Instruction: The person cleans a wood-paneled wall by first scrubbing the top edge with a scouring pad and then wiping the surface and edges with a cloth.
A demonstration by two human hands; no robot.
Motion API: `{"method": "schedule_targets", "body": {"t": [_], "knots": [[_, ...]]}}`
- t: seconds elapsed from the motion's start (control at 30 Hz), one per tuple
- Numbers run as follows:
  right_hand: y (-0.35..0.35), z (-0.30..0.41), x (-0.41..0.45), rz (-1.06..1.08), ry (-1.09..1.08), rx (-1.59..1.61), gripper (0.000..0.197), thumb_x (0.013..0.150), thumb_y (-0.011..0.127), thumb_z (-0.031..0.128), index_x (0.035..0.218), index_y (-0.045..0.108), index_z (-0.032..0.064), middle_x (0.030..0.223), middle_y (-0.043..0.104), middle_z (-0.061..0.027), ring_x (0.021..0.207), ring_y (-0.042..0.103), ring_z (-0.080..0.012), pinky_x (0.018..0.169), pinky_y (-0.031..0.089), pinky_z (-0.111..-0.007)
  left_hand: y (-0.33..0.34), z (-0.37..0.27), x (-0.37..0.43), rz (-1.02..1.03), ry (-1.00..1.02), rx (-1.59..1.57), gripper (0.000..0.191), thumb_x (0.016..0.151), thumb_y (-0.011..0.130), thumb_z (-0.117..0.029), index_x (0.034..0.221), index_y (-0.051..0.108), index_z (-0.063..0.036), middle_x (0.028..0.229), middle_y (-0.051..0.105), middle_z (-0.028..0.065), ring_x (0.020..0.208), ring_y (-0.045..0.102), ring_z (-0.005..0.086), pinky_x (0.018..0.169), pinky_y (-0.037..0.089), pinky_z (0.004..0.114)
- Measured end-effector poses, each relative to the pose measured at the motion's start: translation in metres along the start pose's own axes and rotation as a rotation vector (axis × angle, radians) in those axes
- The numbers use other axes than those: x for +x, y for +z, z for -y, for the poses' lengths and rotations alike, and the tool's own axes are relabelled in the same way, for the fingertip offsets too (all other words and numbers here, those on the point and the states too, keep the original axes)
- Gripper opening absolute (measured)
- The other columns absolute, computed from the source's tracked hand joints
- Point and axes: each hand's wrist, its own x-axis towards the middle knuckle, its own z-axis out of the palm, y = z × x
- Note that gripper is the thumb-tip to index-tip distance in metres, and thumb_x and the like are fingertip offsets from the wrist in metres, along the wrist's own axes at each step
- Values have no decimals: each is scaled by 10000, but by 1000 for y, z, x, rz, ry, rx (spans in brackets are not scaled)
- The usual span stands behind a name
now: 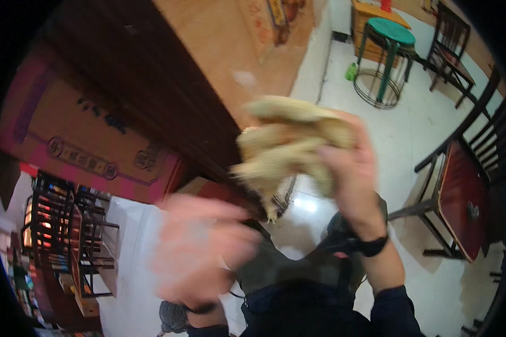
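Note:
My right hand, with a dark band at its wrist, grips a bunch of pale yellow-green, fuzzy cloth or yarn pieces; motion blur hides exactly what they are. The bunch hangs beside the edge of a dark wooden table. Lower left of it, my left hand is strongly blurred, and whether it holds anything does not show. Below the left wrist is a ball of grey yarn.
A printed cardboard box lies at the left, and brown cardboard covers part of the top. A red-seated chair stands right, a green-topped stool behind. More chairs are at the lower left.

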Motion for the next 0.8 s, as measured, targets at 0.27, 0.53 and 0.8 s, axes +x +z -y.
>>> {"method": "schedule_targets", "body": {"t": [0.27,0.53,0.8], "knots": [[51,-90,34,27,-728,-652,540,858,751,416,1136,587,-17,1158,429,-163,954,496,-277,840,463,-374,-54,117,-12,-503,-151,1322,641,1039,344,-398,1570,203,-68,1630,94,225,1511,99,383,1212,144,535],[21,-202,-40,-221,-340,-464,635,901,607,609,1070,701,5,1049,528,-137,950,543,-296,826,474,-409,-39,131,-3,-688,-72,1100,637,1044,322,-402,1571,196,-67,1630,88,224,1512,87,382,1214,145,535],[-42,-302,-102,-343,-38,-633,413,987,492,342,1129,599,-31,1040,505,-197,945,531,-362,855,467,-408,-30,133,3,-749,-45,976,633,1050,300,-406,1571,188,-65,1631,83,223,1514,74,382,1216,145,535]]}}
